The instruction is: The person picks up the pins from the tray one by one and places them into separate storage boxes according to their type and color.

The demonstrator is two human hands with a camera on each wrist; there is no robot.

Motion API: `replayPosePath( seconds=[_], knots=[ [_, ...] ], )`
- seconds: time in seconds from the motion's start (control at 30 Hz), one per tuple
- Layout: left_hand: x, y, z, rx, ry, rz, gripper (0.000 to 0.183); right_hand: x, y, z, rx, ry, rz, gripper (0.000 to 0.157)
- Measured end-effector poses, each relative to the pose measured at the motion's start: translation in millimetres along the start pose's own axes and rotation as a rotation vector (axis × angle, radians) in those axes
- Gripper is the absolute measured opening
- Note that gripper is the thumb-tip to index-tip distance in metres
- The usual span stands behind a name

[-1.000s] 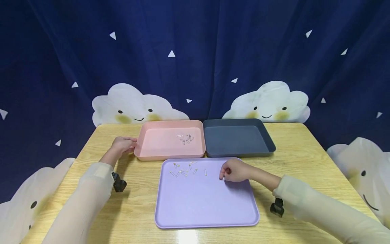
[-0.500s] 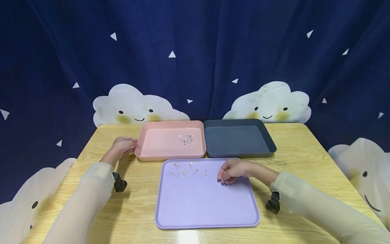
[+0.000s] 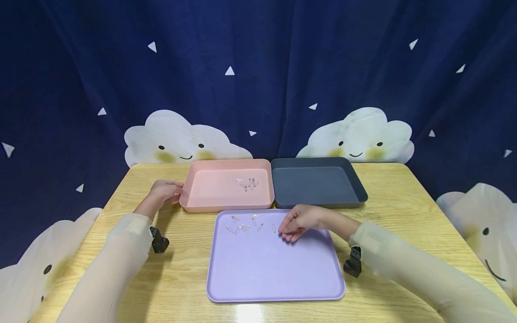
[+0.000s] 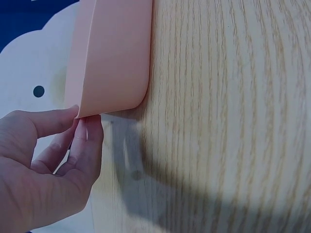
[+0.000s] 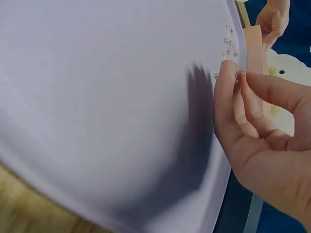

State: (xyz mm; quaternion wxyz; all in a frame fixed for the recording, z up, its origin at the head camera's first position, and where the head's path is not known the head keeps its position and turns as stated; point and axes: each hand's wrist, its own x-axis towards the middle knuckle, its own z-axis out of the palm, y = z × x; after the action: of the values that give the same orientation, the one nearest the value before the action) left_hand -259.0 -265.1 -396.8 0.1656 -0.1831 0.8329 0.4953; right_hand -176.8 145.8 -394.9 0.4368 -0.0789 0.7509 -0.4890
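My left hand point(image 3: 163, 191) pinches the left rim of a pink tray point(image 3: 208, 190); in the left wrist view the thumb and fingers meet at the tray's corner. Inside that tray, toward its right side, lie several silver safety pins point(image 3: 250, 182). Over the upper right part of the lilac tray point(image 3: 274, 273), my right hand point(image 3: 302, 220) pinches a small safety pin point(image 3: 287, 234) between thumb and fingertips, mostly hidden by the fingers. Just left of that hand one gold-ended safety pin point(image 3: 273, 228) lies by itself. Several more gold-ended pins point(image 3: 243, 229) are scattered at the lilac tray's upper left.
A dark blue-grey tray point(image 3: 319, 184) stands against the pink one's right side, behind the lilac tray. All three are on a wooden table point(image 3: 181, 273). A navy curtain point(image 3: 258, 80) with clouds hangs behind the table.
My right hand has shifted left over the lilac tray with the pin between its fingers, nearing the lone pin. The left hand has stayed at the pink tray's rim.
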Motion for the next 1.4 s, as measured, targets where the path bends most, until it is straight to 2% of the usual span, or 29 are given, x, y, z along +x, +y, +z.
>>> replayPosePath(
  seconds=[0.3,0.8,1.0,1.23,1.4],
  knots=[
    [-1.5,0.3,0.8,0.005,-0.004,0.007,0.048,10,-19,-2.9,0.06,-0.004,-0.006,0.029],
    [0.4,-0.5,1.0,0.0,0.002,0.014,0.048,20,-62,-8.0,0.078,-0.019,-0.029,0.041],
    [0.3,-1.3,1.1,0.0,-0.001,0.02,0.049,30,-74,-17.0,0.044,0.01,-0.031,0.035],
    [2.0,-1.3,-0.1,0.01,-0.005,0.003,0.049,45,-89,-30.3,0.02,0.047,-0.005,0.04],
    [1.7,-1.8,-0.2,-0.04,-0.016,0.04,0.051,58,-99,-37.6,0.008,0.094,-0.002,0.04]
  ],
)
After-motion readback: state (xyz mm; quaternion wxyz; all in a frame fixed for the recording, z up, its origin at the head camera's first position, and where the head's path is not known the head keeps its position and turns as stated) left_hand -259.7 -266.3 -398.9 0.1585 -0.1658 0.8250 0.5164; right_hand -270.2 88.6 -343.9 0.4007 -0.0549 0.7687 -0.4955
